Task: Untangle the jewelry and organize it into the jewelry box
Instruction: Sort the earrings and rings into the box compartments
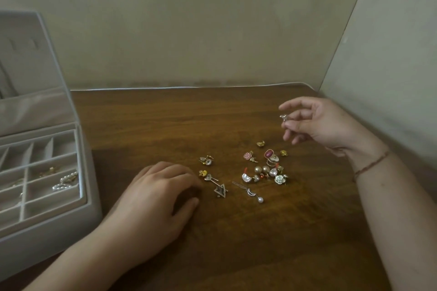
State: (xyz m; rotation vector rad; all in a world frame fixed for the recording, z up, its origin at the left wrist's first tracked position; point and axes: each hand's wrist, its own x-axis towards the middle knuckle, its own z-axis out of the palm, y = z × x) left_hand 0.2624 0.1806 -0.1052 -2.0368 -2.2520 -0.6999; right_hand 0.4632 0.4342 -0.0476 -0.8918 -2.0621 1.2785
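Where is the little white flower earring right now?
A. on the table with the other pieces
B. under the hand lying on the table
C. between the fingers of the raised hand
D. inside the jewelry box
A: the white flower earring lies on the wooden table at the right end of the loose cluster, outside the jewelry box.

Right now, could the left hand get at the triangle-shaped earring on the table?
Probably yes. The left hand rests on the table just beside the triangle earring, with nothing lying between them.
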